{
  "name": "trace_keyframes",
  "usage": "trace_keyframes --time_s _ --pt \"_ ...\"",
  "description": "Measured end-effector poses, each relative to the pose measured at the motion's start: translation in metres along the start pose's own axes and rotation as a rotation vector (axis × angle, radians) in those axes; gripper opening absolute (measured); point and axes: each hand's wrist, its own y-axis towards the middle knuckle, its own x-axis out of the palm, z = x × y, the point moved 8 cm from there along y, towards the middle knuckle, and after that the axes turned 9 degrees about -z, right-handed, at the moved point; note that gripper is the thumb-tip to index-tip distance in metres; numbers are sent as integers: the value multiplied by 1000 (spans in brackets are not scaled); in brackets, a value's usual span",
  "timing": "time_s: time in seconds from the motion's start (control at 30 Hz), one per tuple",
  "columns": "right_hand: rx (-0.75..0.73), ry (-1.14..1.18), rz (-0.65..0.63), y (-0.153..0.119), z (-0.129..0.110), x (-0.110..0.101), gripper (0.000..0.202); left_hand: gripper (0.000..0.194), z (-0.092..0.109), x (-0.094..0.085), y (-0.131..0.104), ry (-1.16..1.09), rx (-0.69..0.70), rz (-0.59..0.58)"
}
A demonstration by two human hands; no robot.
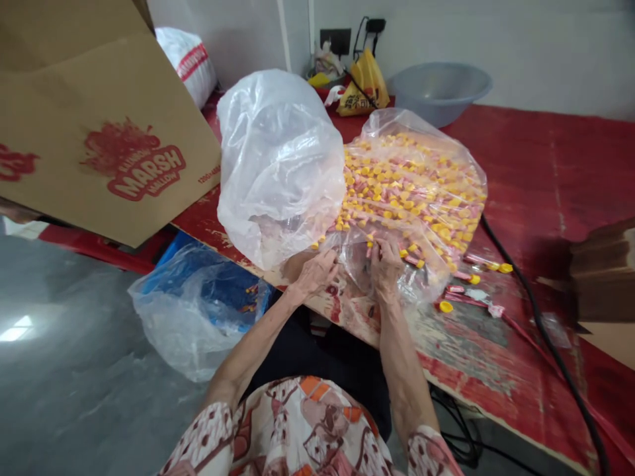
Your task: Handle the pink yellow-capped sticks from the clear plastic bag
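Note:
A clear plastic bag (421, 132) lies on its side, full of small pink tubes with yellow caps (401, 178). At its near edge, my right hand (387, 268) has its fingers closed in a pinch beside one yellow-capped tube (370, 246); plastic film lies around the fingertips. My left hand (315, 272) rests at the table edge, fingers bent and closed on the loose film between the two bags. Just beyond it, a puffed-up cloudy plastic bag (278, 158) stands, with a few capped tubes near its mouth.
A printed cardboard box (99, 132) stands at left. Below the red table (526, 178) is a blue bin (198, 284) lined with plastic. Loose tubes, a yellow cap (446, 307) and a black cable (540, 317) lie at right. Behind are a grey basin (441, 86) and yellow bag (364, 86).

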Motion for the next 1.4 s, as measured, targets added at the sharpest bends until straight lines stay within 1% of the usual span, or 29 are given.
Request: trace_keyframes --time_s 0.07,0.1,0.17,0.23,0.27,0.3,0.37,0.4,0.43,0.47,0.53,0.6,0.63,0.7,0.8,0.9,0.97,1.03,1.13,1.2,1.27,1.33,1.4 --pt "-18 19 -35 -3 -6 3 34 8 -1 -5 -6 -12 -41 73" --pt "-22 14 -73 -4 -8 7 33 8 -1 -6 -10 -17 -65 95" --pt "-17 -10 -157 -6 -13 15 31 15 -2 -5 -18 -27 -106 83" --pt "-8 -6 -183 -8 -15 19 32 24 -8 -7 -21 -38 -157 48" --pt "-6 11 -166 -8 -16 19 33 27 -15 -14 -21 -39 -206 66" --pt "-5 33 -137 -9 -17 17 35 29 -24 -26 -20 -33 -272 118" --pt "-21 66 -93 -10 -19 14 36 29 -48 -59 -16 3 -422 286" --pt "-39 68 -96 -10 -21 15 36 28 -59 -76 -13 29 -486 364" --pt "-64 60 -119 -10 -24 17 36 28 -70 -90 -7 58 -535 406" --pt "-93 46 -157 -11 -28 21 35 27 -79 -100 0 85 -569 414" --pt "-139 18 -242 -12 -34 29 35 26 -94 -110 16 122 -609 359" --pt "-155 29 -276 -12 -38 33 35 24 -103 -110 28 136 -621 279" --pt "-155 58 -260 -12 -40 31 34 23 -106 -108 33 137 -616 249" --pt "-147 149 -190 -10 -43 25 31 25 -110 -104 40 133 -601 203" --pt "-109 271 -92 -10 -45 17 22 35 -117 -100 46 108 -588 154" --pt "-63 298 -94 -14 -47 21 18 51 -126 -104 48 81 -582 124" --pt "-34 294 -121 -16 -48 26 21 62 -131 -108 45 69 -580 103" --pt "-7 303 -114 -17 -48 27 23 66 -135 -109 40 56 -569 73" --pt "21 339 -44 -17 -44 21 27 54 -136 -103 25 43 -552 38" --pt "34 343 -36 -16 -41 19 29 47 -136 -99 13 44 -558 63" --pt "40 313 -97 -15 -39 24 29 54 -133 -97 3 56 -555 127" --pt "52 274 -174 -16 -38 30 30 65 -124 -95 -2 89 -507 169" --pt "76 259 -194 -17 -35 32 32 67 -112 -89 -1 153 -435 131"
